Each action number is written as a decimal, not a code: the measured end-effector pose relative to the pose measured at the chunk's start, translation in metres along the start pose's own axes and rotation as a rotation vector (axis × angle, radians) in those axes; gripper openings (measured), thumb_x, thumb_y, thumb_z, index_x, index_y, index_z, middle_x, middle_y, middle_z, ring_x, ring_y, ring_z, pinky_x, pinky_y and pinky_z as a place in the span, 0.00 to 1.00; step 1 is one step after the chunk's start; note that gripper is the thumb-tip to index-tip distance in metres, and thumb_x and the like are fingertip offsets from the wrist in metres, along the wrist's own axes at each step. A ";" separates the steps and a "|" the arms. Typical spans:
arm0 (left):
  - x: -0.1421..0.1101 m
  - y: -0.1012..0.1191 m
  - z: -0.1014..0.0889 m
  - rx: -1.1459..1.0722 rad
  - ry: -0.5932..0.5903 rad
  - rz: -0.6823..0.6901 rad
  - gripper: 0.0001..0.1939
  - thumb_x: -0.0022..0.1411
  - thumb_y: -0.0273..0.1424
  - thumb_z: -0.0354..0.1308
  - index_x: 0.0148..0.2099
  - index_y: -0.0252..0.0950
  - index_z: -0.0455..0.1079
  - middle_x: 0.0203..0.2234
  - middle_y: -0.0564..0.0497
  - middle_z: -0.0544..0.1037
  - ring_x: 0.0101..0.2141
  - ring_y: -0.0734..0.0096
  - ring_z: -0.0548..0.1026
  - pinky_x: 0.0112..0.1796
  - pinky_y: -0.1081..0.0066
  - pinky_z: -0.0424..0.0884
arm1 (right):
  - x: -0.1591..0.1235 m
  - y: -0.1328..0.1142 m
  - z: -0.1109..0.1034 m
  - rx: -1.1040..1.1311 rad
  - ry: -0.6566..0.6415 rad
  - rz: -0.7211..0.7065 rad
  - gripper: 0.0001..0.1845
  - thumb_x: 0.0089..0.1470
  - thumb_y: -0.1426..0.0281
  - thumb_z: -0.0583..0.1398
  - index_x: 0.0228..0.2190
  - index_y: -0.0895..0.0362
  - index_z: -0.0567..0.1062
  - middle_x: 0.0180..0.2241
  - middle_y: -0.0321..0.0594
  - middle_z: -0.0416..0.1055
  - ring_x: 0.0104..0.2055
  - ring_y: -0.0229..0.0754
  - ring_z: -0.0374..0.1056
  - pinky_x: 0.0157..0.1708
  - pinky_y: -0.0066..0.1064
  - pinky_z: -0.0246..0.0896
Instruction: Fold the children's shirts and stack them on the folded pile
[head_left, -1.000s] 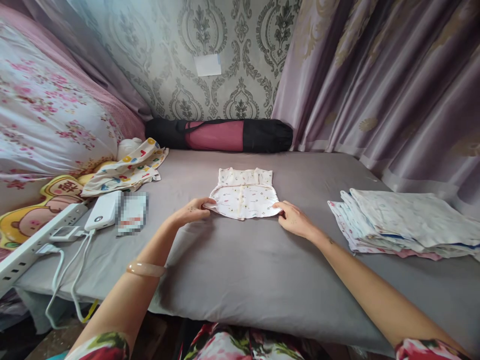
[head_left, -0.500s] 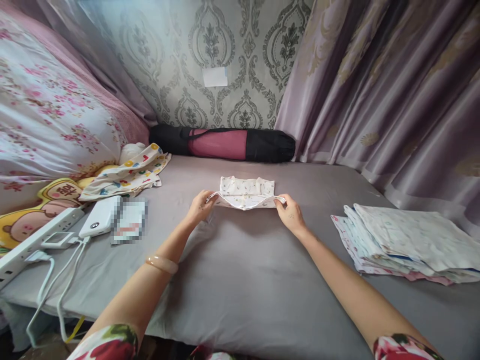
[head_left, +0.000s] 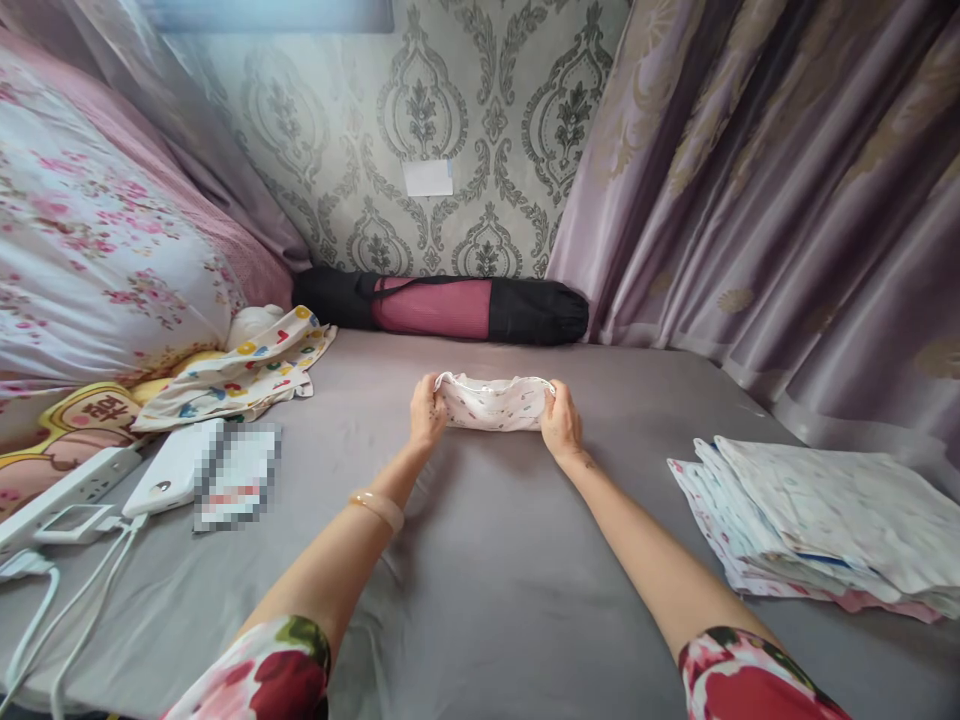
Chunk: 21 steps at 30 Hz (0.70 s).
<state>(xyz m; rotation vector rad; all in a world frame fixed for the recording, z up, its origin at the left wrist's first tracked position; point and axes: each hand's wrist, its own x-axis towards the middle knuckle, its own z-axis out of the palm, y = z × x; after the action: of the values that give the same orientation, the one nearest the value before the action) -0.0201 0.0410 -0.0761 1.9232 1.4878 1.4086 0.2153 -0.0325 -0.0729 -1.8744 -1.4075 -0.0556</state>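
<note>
A small white baby garment (head_left: 493,401) with a tiny print lies folded over into a narrow band on the grey bed sheet (head_left: 480,560). My left hand (head_left: 427,412) grips its left end with fingers curled over the edge. At the other end my right hand (head_left: 561,420) does the same. Both arms reach forward from the near edge. A pale bangle (head_left: 379,506) sits on my left wrist.
A stack of folded cloths (head_left: 817,510) lies at the right. A black and pink rolled bag (head_left: 442,306) rests against the patterned wall. At the left are a colourful printed cloth (head_left: 240,370), a floral pillow (head_left: 105,260), a white power bank (head_left: 161,480), a power strip (head_left: 60,490) and cables.
Both hands lifted the garment's near edge and carried it away from me over the far part, turning the flat piece into a narrow folded band. The view tilted slightly upward.
</note>
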 end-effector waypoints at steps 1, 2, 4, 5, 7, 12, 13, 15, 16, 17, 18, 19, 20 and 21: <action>0.002 0.000 0.003 0.023 0.008 -0.012 0.14 0.63 0.22 0.45 0.46 0.38 0.68 0.38 0.47 0.73 0.43 0.64 0.72 0.47 0.66 0.67 | 0.003 0.000 0.001 -0.025 -0.018 0.011 0.21 0.67 0.64 0.43 0.54 0.57 0.65 0.52 0.50 0.70 0.49 0.49 0.69 0.41 0.33 0.62; 0.004 -0.001 0.006 0.049 0.014 -0.028 0.14 0.63 0.22 0.46 0.47 0.39 0.68 0.39 0.47 0.73 0.44 0.63 0.72 0.47 0.66 0.67 | 0.007 0.000 0.003 -0.051 -0.036 0.021 0.20 0.67 0.65 0.43 0.54 0.56 0.65 0.53 0.49 0.70 0.49 0.49 0.69 0.41 0.32 0.62; 0.008 -0.003 0.012 0.109 0.014 -0.067 0.15 0.64 0.22 0.46 0.48 0.40 0.68 0.40 0.47 0.72 0.44 0.63 0.72 0.47 0.65 0.68 | 0.013 0.000 0.004 -0.105 -0.075 0.038 0.20 0.68 0.65 0.43 0.55 0.55 0.65 0.55 0.48 0.68 0.49 0.48 0.69 0.41 0.32 0.61; 0.010 -0.005 0.014 0.140 0.009 -0.091 0.14 0.65 0.23 0.46 0.48 0.40 0.68 0.40 0.46 0.72 0.44 0.62 0.72 0.47 0.65 0.68 | 0.016 0.001 0.005 -0.132 -0.099 0.048 0.20 0.68 0.65 0.43 0.55 0.54 0.64 0.56 0.47 0.68 0.49 0.48 0.69 0.41 0.32 0.61; 0.014 -0.009 0.017 0.192 -0.024 -0.124 0.14 0.66 0.24 0.45 0.49 0.41 0.67 0.41 0.46 0.73 0.45 0.62 0.73 0.47 0.66 0.69 | 0.020 0.003 0.007 -0.183 -0.150 0.069 0.20 0.69 0.65 0.43 0.56 0.53 0.64 0.56 0.46 0.67 0.48 0.47 0.70 0.41 0.32 0.60; 0.025 -0.017 0.022 0.322 -0.147 -0.243 0.10 0.70 0.30 0.44 0.47 0.38 0.66 0.44 0.42 0.76 0.47 0.60 0.74 0.45 0.65 0.69 | 0.029 0.008 0.012 -0.292 -0.253 0.175 0.17 0.69 0.64 0.45 0.51 0.55 0.67 0.52 0.48 0.70 0.48 0.45 0.70 0.42 0.32 0.60; 0.027 -0.018 0.023 0.347 -0.159 -0.272 0.10 0.70 0.32 0.45 0.46 0.37 0.66 0.44 0.41 0.76 0.46 0.59 0.74 0.45 0.65 0.69 | 0.031 0.008 0.013 -0.308 -0.263 0.211 0.17 0.69 0.64 0.46 0.50 0.56 0.68 0.51 0.49 0.71 0.48 0.46 0.70 0.42 0.32 0.60; 0.029 -0.019 0.023 0.378 -0.170 -0.303 0.09 0.69 0.33 0.46 0.45 0.37 0.66 0.44 0.40 0.77 0.46 0.58 0.75 0.44 0.65 0.69 | 0.034 0.009 0.015 -0.321 -0.274 0.274 0.16 0.68 0.64 0.48 0.49 0.57 0.69 0.48 0.51 0.73 0.48 0.47 0.71 0.42 0.33 0.61; 0.030 -0.019 0.023 0.382 -0.169 -0.305 0.09 0.69 0.34 0.47 0.45 0.37 0.66 0.43 0.40 0.77 0.46 0.58 0.75 0.43 0.65 0.69 | 0.036 0.009 0.015 -0.320 -0.278 0.297 0.16 0.67 0.64 0.48 0.48 0.58 0.69 0.47 0.51 0.73 0.48 0.47 0.71 0.42 0.33 0.61; 0.030 -0.020 0.023 0.383 -0.169 -0.303 0.09 0.69 0.34 0.46 0.44 0.37 0.66 0.43 0.40 0.78 0.45 0.57 0.75 0.43 0.64 0.69 | 0.038 0.009 0.015 -0.316 -0.280 0.312 0.16 0.67 0.65 0.49 0.48 0.58 0.69 0.46 0.52 0.74 0.47 0.48 0.72 0.42 0.33 0.61; 0.031 -0.020 0.022 0.380 -0.167 -0.300 0.10 0.69 0.34 0.46 0.43 0.37 0.66 0.42 0.39 0.78 0.45 0.56 0.76 0.42 0.64 0.69 | 0.039 0.010 0.015 -0.309 -0.279 0.323 0.16 0.67 0.65 0.48 0.47 0.58 0.70 0.46 0.52 0.74 0.47 0.48 0.72 0.42 0.34 0.62; 0.031 -0.021 0.022 0.376 -0.163 -0.296 0.11 0.70 0.35 0.45 0.43 0.37 0.66 0.41 0.38 0.78 0.44 0.55 0.76 0.41 0.63 0.68 | 0.040 0.010 0.015 -0.300 -0.273 0.330 0.16 0.67 0.65 0.48 0.47 0.59 0.70 0.45 0.53 0.75 0.47 0.49 0.72 0.42 0.35 0.62; 0.031 -0.022 0.022 0.370 -0.156 -0.291 0.11 0.70 0.35 0.44 0.43 0.38 0.66 0.41 0.38 0.78 0.43 0.55 0.76 0.40 0.63 0.68 | 0.041 0.011 0.015 -0.289 -0.265 0.334 0.17 0.67 0.65 0.47 0.47 0.59 0.70 0.45 0.54 0.75 0.47 0.50 0.73 0.42 0.36 0.62; 0.031 -0.022 0.022 0.363 -0.145 -0.285 0.12 0.70 0.35 0.43 0.43 0.38 0.66 0.40 0.38 0.78 0.42 0.54 0.77 0.39 0.62 0.68 | 0.041 0.012 0.015 -0.276 -0.254 0.336 0.17 0.67 0.65 0.47 0.47 0.60 0.70 0.44 0.55 0.75 0.47 0.51 0.73 0.42 0.37 0.63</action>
<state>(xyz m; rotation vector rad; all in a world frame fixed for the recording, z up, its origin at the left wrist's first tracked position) -0.0147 0.0835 -0.0873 1.8616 1.9557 0.9058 0.2348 0.0087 -0.0711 -2.3959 -1.2773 0.1682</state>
